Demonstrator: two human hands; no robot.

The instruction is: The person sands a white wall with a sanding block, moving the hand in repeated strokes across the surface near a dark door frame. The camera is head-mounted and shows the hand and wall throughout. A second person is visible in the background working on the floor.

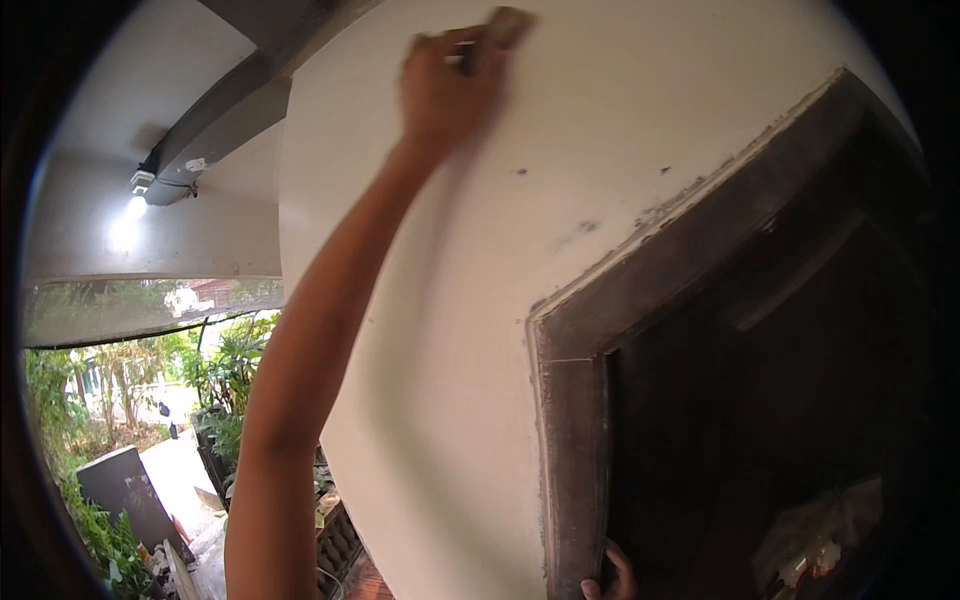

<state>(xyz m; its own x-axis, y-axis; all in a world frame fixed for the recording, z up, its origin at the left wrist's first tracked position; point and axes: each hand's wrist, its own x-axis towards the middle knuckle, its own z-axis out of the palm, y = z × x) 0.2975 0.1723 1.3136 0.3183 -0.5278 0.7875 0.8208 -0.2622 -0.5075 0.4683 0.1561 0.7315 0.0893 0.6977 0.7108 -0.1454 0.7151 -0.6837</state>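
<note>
My left hand is raised high against the cream painted wall, its arm rising from the lower left. Its fingers close on a small brownish block or folded pad, blurred, so its exact kind is unclear. The pad lies at the wall's surface. At the bottom, my right hand shows only in part, its fingers curled at the inner edge of the dark door frame. Dark scuffs and small marks spot the wall near the frame's slanting upper part. Rough, chipped edging runs along the frame.
A lit bulb hangs by a grey beam at upper left. Below are plants, a leaning dark panel and a balustrade. The doorway at right is dark, with a pale, unclear shape low inside.
</note>
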